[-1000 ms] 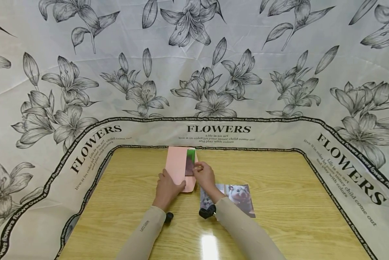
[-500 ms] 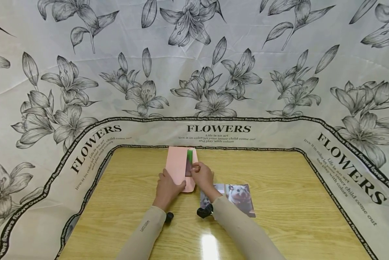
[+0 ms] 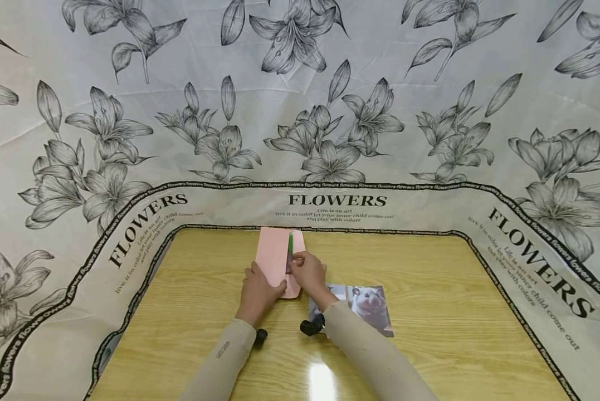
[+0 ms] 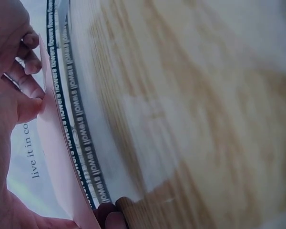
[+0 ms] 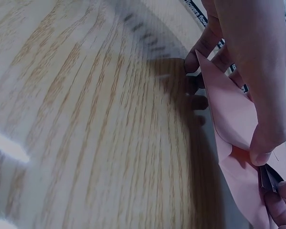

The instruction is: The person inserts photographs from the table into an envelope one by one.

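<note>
Pink envelope (image 3: pixel 271 250) is gripped by the left hand (image 3: pixel 259 291), thumb on its near end, fingers curled at its side, over the wood-grain table (image 3: pixel 455 289). At the envelope's opening, a green-and-dark card (image 3: pixel 290 245) is pinched in the right hand's fingertips. Less of the card is exposed than a second earlier; the right hand (image 3: pixel 310 274) has been moved leftward. Nearby, a hamster-like animal print (image 3: pixel 372 306) is partly covered by the right arm.

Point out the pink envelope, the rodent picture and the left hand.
Pink envelope (image 3: pixel 273 252): head view, its left panel.
Rodent picture (image 3: pixel 371 307): head view, its uncovered right part.
Left hand (image 3: pixel 260 291): head view, back of hand.
</note>
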`<state>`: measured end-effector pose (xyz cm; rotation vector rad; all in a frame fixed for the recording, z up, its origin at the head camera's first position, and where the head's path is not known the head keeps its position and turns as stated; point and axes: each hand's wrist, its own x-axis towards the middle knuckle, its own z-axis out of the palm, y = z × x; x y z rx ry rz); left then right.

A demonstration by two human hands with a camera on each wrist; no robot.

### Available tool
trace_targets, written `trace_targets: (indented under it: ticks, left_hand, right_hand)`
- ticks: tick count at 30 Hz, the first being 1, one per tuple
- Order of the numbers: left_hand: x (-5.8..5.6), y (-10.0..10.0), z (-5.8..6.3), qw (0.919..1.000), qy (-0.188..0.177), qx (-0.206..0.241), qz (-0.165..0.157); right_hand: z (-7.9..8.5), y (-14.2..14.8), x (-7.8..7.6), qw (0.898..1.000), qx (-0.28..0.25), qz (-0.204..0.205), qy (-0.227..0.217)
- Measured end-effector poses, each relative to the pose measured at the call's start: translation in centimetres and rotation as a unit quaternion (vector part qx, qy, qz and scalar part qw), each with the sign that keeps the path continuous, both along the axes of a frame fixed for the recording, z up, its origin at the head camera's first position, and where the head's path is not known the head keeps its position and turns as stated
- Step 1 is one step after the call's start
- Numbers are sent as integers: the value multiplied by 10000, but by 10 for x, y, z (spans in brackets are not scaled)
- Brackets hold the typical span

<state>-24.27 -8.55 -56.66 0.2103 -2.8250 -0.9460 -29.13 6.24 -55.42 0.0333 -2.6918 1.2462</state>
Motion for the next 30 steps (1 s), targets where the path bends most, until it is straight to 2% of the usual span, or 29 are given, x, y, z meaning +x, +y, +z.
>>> trace_targets:
  ticks: [5,11,20,30]
  left_hand:
    - [2,1,0,10000,50,-24,31]
    - [2,1,0,9999,103,-79,52]
    - [1,1,-1,9997,221,-85,62]
    - [1,0,1,9999,125,11,46]
  right_hand:
    - [3,-2,1,10000,-8,-3,-72]
    - [-1,-4,1,10000,85,0,-31]
    - [3,-6,4,9999,-55,85,3]
    - [4,-4,4,9997,-170,165,-108]
